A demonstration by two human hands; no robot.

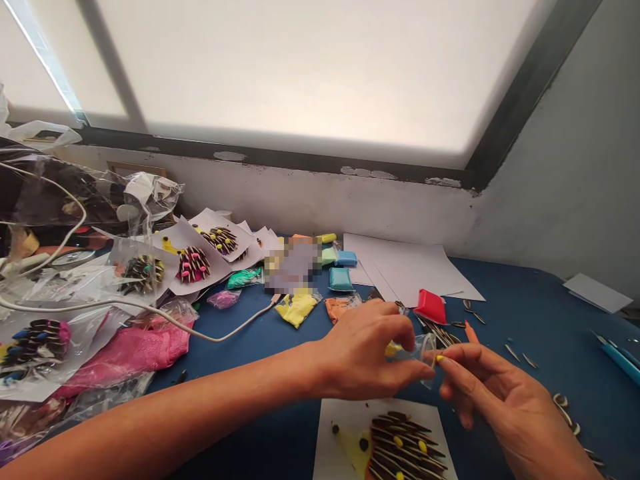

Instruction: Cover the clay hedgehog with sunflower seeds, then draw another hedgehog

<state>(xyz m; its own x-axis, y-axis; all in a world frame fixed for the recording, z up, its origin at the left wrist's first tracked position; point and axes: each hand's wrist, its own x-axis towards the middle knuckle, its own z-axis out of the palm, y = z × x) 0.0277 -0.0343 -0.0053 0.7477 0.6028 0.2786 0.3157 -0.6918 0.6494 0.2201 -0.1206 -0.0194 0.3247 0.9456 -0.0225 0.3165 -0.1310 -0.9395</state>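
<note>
My left hand (pixel 367 350) is closed around a small clear plastic packet (pixel 426 345) with a bit of yellow in it. Close beside it, my right hand (pixel 510 393) pinches a small lump of yellow clay (pixel 439 359) between thumb and finger. Below both hands lies a white paper (pixel 327 460) bearing a hedgehog with a pale yellow clay face (pixel 353 445), black eye and nose. Striped sunflower seeds (pixel 395 453) form its spines, with several yellow clay dots among them. The paper's lower part is cut off by the frame.
Behind my hands are a red clay packet (pixel 430 307), a teal packet (pixel 341 279), an opened yellow packet (pixel 297 307) and white sheets (pixel 400 267). Finished hedgehog papers (pixel 193 263) and a white cable (pixel 215 339) lie left. Loose seeds (pixel 567 413) and blue scissors (pixel 617 357) are right.
</note>
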